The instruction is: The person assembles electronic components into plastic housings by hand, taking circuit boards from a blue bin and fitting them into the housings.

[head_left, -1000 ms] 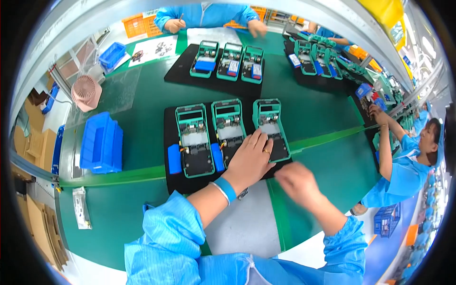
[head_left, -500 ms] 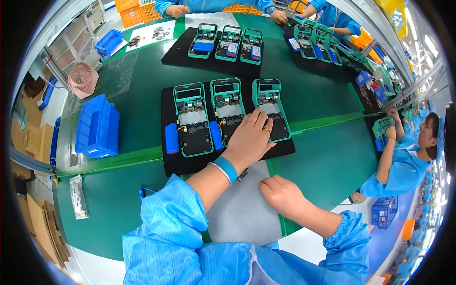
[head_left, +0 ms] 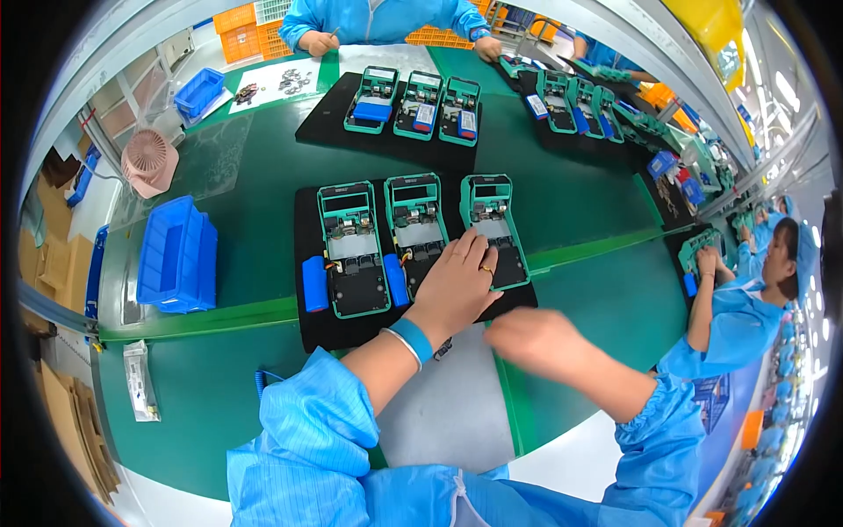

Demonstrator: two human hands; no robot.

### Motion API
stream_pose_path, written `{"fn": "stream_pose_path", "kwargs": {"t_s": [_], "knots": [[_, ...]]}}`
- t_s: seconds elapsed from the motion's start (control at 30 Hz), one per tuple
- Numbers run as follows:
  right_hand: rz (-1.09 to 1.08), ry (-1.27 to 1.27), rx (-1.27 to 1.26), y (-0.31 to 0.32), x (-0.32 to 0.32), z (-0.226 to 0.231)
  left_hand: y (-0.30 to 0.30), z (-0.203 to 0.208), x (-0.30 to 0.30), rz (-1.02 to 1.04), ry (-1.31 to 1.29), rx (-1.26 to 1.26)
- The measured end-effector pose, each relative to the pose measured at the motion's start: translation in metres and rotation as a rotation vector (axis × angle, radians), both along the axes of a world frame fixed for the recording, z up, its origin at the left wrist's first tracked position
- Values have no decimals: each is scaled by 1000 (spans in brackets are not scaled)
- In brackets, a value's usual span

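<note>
Three green-framed device housings with circuit parts inside lie in a row on a black mat (head_left: 351,335): a left housing (head_left: 356,288), a middle housing (head_left: 411,195) and a right housing (head_left: 488,200). My left hand (head_left: 452,283), with a blue band at the wrist, lies over the right housing, fingers stretched out and touching it. The palm hides part of the middle housing. Blue battery packs sit beside the left and middle housings, one at the left (head_left: 315,284), another between them (head_left: 396,279). My right hand (head_left: 537,341) hovers by the mat's near right corner, blurred, its fingers hidden.
A blue bin (head_left: 178,255) and a pink fan (head_left: 149,162) stand at the left. Beyond, another black mat (head_left: 329,127) carries similar housings with batteries. Across the table a person (head_left: 378,22) works; another person (head_left: 746,299) sits at the right. A bagged item (head_left: 140,382) lies near left.
My right hand has risen and moved slightly right, toward the mat, and is blurred. My left hand stays on the right housing. The view has shifted, so the near mat appears lower.
</note>
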State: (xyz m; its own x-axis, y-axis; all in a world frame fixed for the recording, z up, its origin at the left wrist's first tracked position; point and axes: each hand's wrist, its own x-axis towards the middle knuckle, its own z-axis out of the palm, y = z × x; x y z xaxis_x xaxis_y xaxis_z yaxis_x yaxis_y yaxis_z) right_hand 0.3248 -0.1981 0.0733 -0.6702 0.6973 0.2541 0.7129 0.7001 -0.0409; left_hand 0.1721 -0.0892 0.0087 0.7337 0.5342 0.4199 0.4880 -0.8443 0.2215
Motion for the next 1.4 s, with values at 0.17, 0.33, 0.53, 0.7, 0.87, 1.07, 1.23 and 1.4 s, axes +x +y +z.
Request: {"fn": "stream_pose_path", "kwargs": {"t_s": [0.17, 0.33, 0.53, 0.7, 0.87, 1.07, 1.23, 1.4], "knots": [[-254, 237, 163, 68, 32, -1, 0, 0, -1, 13, 2, 16], [-319, 124, 301, 113, 59, -31, -2, 8, 3, 0, -6, 15], [-230, -11, 355, 126, 59, -38, -2, 5, -1, 0, -29, 26], [-206, -152, 377, 127, 57, -33, -1, 5, 0, 5, -35, 29], [-203, -229, 406, 126, 56, -31, -2, 4, 1, 9, -41, 31], [-202, -233, 414, 125, 55, -32, -3, 4, 1, 9, -41, 27], [-291, -207, 354, 133, 57, -27, -2, 9, 1, 9, -26, 30], [-351, -270, 316, 138, 49, -13, -1, 11, 2, 3, 6, 50]]}}
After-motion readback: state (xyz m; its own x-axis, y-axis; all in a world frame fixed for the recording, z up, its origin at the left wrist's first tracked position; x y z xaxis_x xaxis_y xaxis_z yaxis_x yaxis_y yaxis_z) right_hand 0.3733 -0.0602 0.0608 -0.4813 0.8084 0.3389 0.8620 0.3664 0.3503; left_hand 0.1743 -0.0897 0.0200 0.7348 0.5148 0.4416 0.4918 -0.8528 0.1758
